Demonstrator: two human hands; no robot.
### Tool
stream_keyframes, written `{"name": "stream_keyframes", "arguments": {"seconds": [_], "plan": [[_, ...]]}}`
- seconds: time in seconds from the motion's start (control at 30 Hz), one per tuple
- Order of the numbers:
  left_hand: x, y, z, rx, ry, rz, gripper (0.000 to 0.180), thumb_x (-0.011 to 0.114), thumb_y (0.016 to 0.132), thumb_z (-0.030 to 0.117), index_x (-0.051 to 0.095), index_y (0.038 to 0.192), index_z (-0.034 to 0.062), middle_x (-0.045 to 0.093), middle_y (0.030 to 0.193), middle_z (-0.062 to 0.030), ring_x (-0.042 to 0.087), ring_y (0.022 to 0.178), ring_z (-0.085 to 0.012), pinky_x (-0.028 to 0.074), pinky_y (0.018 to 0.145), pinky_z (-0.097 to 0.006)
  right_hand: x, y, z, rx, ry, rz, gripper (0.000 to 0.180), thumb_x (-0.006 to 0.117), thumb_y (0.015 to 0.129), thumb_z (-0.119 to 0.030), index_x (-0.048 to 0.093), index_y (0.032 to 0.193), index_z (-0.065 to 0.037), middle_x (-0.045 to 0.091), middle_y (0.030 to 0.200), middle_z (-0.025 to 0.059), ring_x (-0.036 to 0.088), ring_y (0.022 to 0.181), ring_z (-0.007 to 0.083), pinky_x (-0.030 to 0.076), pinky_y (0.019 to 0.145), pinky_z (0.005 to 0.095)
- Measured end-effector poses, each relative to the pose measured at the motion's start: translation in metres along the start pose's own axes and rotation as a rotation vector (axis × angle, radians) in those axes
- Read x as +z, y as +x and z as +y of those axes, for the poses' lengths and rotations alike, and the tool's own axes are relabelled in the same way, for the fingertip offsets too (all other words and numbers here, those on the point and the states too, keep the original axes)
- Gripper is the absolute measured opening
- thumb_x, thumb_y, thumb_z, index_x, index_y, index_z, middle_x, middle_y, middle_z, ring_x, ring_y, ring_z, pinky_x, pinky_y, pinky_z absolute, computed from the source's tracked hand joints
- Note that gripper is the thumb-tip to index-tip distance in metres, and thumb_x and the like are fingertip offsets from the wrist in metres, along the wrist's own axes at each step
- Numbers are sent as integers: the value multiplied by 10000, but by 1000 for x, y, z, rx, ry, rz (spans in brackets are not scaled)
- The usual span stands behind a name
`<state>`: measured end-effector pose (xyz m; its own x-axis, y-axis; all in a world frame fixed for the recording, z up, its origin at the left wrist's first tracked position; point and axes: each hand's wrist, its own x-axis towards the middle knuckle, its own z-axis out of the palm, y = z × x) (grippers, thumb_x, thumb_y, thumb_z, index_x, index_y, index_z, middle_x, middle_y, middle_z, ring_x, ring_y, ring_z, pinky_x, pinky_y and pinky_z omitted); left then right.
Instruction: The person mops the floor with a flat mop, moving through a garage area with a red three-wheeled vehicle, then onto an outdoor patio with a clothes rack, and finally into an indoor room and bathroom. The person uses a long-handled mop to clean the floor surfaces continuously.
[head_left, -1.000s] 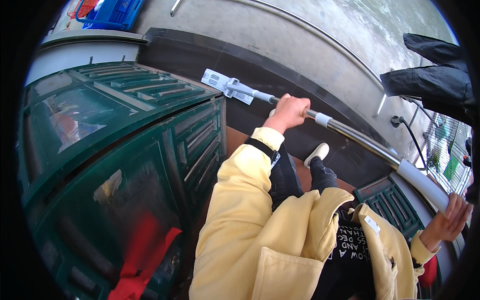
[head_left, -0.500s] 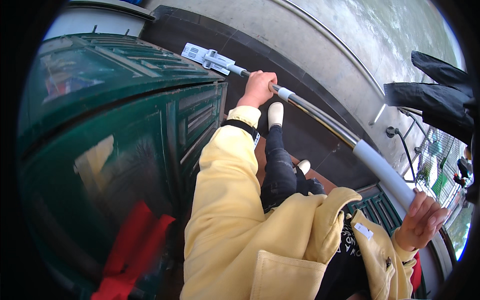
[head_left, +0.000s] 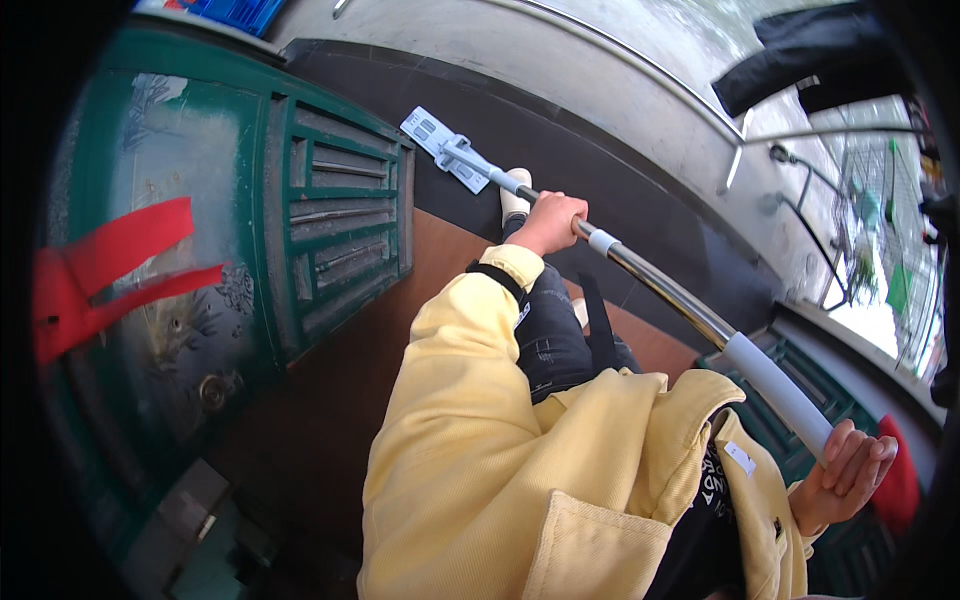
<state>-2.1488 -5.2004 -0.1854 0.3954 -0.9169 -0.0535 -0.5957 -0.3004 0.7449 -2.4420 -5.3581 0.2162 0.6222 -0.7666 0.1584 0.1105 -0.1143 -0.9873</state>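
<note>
A flat mop runs slantwise across the view, with a pale blue rectangular head (head_left: 444, 148) on the dark tiles and a shiny metal pole (head_left: 665, 287). My left hand (head_left: 553, 222) is wrapped round the pole partway up from the head. At the upper end, my right hand (head_left: 848, 470) is closed over the tip of the light blue grip (head_left: 782, 397). No cloth can be made out on the mop head. My feet are close to it, and one pale shoe (head_left: 515, 193) shows just beyond the pole.
At left stands a green slatted door (head_left: 340, 205) with a red ribbon (head_left: 110, 270) on it. Another green door panel (head_left: 850, 400) is at right. A metal rail (head_left: 640, 80) borders the pale ground beyond the dark step (head_left: 560, 140). Dark clothes (head_left: 800, 60) hang at upper right.
The mop head has shifted rightward and nearer to my feet, both hands still on the pole. The view has turned, and more brown floor shows beside the green door.
</note>
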Motion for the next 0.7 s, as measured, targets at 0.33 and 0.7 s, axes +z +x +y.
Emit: {"name": "stream_keyframes", "arguments": {"seconds": [0.33, 0.7], "plan": [[112, -143, 113, -6, -108, -64, 115, 674, 670, 37, 614, 719, 122, 632, 685, -102, 623, 721, -343, 492, 659, -434, -101, -107, -33, -70, 66, -89, 113, 592, 943, -114, 527, 851, -108, 447, 492, -60, 448, 400, 62, 457, 543, 210], [177, -89, 134, -133, -85, -157, 87, 664, 732, 84, 593, 706, 128, 603, 626, -59, 594, 687, -306, 447, 688, -422, -209, -75, 11, -20, 342, -481, 204, 728, 878, -205, 702, 798, -19, 629, 571, 14, 557, 450, 85, 521, 655, 242]]}}
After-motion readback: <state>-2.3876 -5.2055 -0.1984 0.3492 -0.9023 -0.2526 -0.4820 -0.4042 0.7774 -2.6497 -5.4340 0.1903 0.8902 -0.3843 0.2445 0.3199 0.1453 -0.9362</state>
